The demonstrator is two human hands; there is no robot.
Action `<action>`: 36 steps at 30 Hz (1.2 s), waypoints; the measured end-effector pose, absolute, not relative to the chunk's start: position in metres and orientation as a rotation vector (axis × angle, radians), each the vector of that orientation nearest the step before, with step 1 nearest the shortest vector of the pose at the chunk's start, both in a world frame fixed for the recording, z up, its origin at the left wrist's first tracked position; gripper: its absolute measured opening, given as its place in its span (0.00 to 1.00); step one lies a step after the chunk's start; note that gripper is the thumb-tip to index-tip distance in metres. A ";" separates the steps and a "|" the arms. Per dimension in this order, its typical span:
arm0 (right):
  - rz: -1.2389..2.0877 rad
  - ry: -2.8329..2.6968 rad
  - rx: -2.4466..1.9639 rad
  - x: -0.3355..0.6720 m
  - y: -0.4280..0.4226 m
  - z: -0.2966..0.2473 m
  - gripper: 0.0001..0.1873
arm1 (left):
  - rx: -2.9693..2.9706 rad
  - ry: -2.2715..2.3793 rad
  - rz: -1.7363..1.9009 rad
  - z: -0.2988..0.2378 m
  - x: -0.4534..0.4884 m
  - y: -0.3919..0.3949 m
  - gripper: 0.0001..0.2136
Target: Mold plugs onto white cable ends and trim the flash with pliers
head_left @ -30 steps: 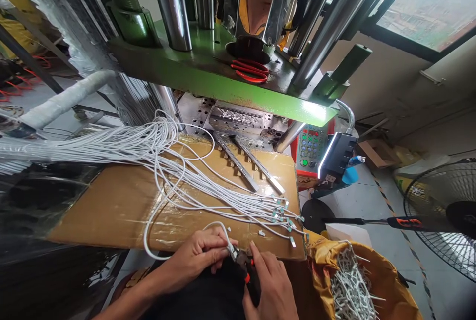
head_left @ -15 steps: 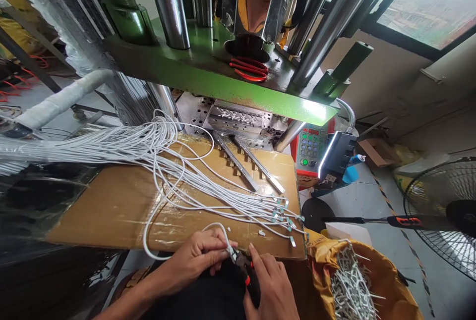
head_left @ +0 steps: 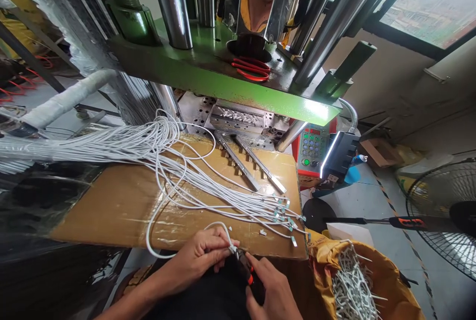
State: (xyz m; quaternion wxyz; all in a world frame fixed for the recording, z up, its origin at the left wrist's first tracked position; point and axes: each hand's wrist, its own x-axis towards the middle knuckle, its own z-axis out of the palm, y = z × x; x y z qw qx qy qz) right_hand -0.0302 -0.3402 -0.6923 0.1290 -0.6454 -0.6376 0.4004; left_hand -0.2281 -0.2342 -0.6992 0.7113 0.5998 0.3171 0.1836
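My left hand (head_left: 204,254) pinches the end of a white cable (head_left: 224,227) just in front of the cardboard's near edge. Wrapped in my right hand (head_left: 273,285) is a pair of pliers (head_left: 244,266) with black and red-orange handles. Its jaws are at the white piece on the cable end, beside my left fingertips; whether they are closed on it I cannot make out. A bundle of white cables (head_left: 208,193) lies across the cardboard (head_left: 122,211), with small metal-and-teal connectors (head_left: 280,213) at its right end.
A green press (head_left: 223,80) stands behind, with red-handled scissors (head_left: 251,70) on its plate. Two metal bars (head_left: 260,164) lie on the cardboard. To the right are a control box (head_left: 312,149), a fan (head_left: 446,216) and a yellow sack (head_left: 394,290) of white scraps.
My right index finger has come down onto the pliers, and my right hand has closed in around the handles. My left hand keeps its hold on the cable. The view has shifted slightly.
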 end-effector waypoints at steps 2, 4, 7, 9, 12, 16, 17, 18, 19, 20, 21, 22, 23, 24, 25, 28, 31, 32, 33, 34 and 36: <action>1.168 -1.846 -1.930 -0.029 -0.341 -0.692 0.35 | 1.390 0.732 0.443 -0.702 -0.228 -0.236 0.14; 1.162 -1.850 -1.972 -0.030 -0.342 -0.690 0.35 | 1.449 0.744 0.482 -0.705 -0.228 -0.237 0.13; 1.158 -1.843 -2.024 -0.032 -0.343 -0.688 0.36 | 1.582 0.745 0.529 -0.709 -0.229 -0.238 0.13; 1.187 -1.846 -2.044 -0.033 -0.342 -0.686 0.37 | 1.722 0.747 0.576 -0.712 -0.231 -0.238 0.13; 1.240 -1.860 -2.071 -0.033 -0.340 -0.681 0.36 | 1.925 0.727 0.696 -0.717 -0.233 -0.239 0.16; 1.267 -1.857 -2.106 -0.032 -0.339 -0.676 0.33 | 2.108 0.659 0.830 -0.725 -0.235 -0.240 0.19; 1.262 -1.844 -2.105 -0.032 -0.339 -0.676 0.31 | 2.136 0.640 0.842 -0.727 -0.235 -0.240 0.19; 1.257 -1.825 -2.096 -0.033 -0.340 -0.677 0.29 | 2.156 0.621 0.846 -0.728 -0.235 -0.239 0.19; 1.254 -1.805 -2.080 -0.033 -0.341 -0.678 0.27 | 2.166 0.607 0.846 -0.728 -0.235 -0.239 0.20; 1.249 -1.788 -2.063 -0.034 -0.342 -0.680 0.26 | 2.167 0.601 0.840 -0.728 -0.235 -0.238 0.20; 1.249 -1.777 -2.043 -0.034 -0.343 -0.681 0.24 | 2.159 0.607 0.830 -0.727 -0.235 -0.237 0.20; 1.250 -1.771 -2.022 -0.035 -0.344 -0.682 0.24 | 2.144 0.622 0.819 -0.726 -0.235 -0.237 0.20; 1.259 -1.766 -2.000 -0.035 -0.344 -0.683 0.24 | 2.124 0.643 0.804 -0.725 -0.234 -0.237 0.20; 1.276 -1.761 -1.973 -0.034 -0.343 -0.682 0.24 | 2.105 0.663 0.792 -0.724 -0.234 -0.236 0.20; 1.297 -1.750 -1.944 -0.033 -0.343 -0.681 0.24 | 2.087 0.677 0.781 -0.723 -0.234 -0.236 0.19; 1.332 -1.698 -1.882 -0.029 -0.341 -0.677 0.25 | 2.074 0.688 0.754 -0.725 -0.235 -0.237 0.19; 1.310 -1.703 -1.908 -0.028 -0.341 -0.676 0.27 | 2.101 0.677 0.721 -0.732 -0.238 -0.239 0.21; 1.307 -1.718 -1.925 -0.028 -0.342 -0.677 0.26 | 2.106 0.666 0.717 -0.735 -0.239 -0.240 0.21; 1.298 -1.730 -1.945 -0.029 -0.343 -0.678 0.24 | 2.104 0.649 0.722 -0.738 -0.240 -0.240 0.22; 1.284 -1.739 -1.962 -0.031 -0.344 -0.679 0.23 | 2.094 0.635 0.730 -0.739 -0.241 -0.241 0.22; 1.234 -1.746 -1.987 -0.035 -0.345 -0.682 0.21 | 2.043 0.638 0.753 -0.739 -0.240 -0.242 0.21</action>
